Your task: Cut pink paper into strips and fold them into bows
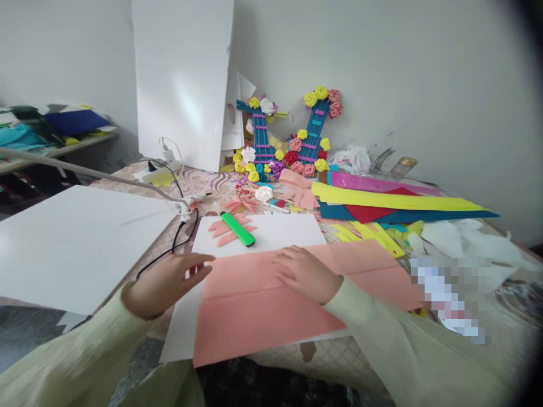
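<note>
A large sheet of salmon-pink paper (254,322) with a crease across it lies over a white sheet (182,333) at the table's front. My right hand (307,274) rests flat on the pink paper, fingers stretched out and somewhat apart. At the paper's upper left edge is my left hand (172,282), its thumb and fingers parted with nothing visible between them; whether the fingertips touch the paper I cannot tell. Just beyond the hands, a green box cutter (238,229) lies across several small cut pink paper pieces (220,227).
Paper-flower decorations (311,133) lean at the back. Coloured strips, including a yellow one (394,199), and white plastic (462,240) lie right. At left are a white board (85,243), a power strip (159,171) and a black cable (176,243). A blurred patch covers something at right.
</note>
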`<state>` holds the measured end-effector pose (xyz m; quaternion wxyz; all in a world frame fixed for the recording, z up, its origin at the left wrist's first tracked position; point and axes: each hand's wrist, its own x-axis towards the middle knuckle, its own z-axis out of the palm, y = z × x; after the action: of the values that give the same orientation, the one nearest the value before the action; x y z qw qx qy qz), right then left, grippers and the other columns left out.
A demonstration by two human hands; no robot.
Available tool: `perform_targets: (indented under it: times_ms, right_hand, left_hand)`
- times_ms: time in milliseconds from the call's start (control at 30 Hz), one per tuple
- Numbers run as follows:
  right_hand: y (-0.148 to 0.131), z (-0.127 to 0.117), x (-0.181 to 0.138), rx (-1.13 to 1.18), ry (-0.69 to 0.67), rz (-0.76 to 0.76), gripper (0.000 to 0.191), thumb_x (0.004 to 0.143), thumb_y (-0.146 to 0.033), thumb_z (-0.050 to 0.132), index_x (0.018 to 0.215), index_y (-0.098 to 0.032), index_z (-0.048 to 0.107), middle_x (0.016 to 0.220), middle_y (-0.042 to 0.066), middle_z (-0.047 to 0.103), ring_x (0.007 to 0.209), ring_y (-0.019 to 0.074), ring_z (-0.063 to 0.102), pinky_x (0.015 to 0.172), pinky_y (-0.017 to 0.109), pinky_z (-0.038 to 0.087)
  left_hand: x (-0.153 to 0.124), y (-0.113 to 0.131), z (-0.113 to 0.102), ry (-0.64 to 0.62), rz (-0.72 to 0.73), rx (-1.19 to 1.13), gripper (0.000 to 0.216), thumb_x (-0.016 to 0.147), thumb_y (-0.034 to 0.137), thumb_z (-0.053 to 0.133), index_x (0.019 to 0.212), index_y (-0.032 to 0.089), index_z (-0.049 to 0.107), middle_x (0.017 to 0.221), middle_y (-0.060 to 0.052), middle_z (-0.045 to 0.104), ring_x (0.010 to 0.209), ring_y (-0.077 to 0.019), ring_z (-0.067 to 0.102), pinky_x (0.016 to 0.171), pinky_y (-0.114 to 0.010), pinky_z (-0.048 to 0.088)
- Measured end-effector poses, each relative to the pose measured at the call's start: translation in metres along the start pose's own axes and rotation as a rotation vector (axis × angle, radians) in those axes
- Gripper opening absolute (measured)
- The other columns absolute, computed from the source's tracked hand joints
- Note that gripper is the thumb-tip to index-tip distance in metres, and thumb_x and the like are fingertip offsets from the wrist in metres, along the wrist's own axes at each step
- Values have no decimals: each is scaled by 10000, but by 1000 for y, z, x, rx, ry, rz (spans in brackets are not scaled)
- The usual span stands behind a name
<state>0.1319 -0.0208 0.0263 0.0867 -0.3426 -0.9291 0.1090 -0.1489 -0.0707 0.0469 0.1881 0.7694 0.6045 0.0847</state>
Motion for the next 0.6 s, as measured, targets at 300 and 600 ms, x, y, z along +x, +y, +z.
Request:
perform_targets:
  times_ms: [300, 600]
  right_hand:
    - [-9, 17, 83, -18, 83, 201, 409, 733, -446, 502, 1056, -195, 511, 955, 69, 576, 858, 211, 555, 689, 299, 407]
    - [-6, 38, 91, -53, 75, 280, 325, 753, -351, 478, 1044, -207, 490, 931, 63, 558, 826, 209, 564, 653, 296, 415]
  left_hand:
    - [78, -21, 35, 257, 85, 124, 317, 771, 361, 391, 915, 173, 602, 862, -92, 596, 747, -202, 566, 665, -312, 432]
    - [86, -32, 49, 295, 155, 131, 305, 783, 318, 382, 949, 173, 592, 869, -94, 565, 784, -210, 543, 720, -340, 425]
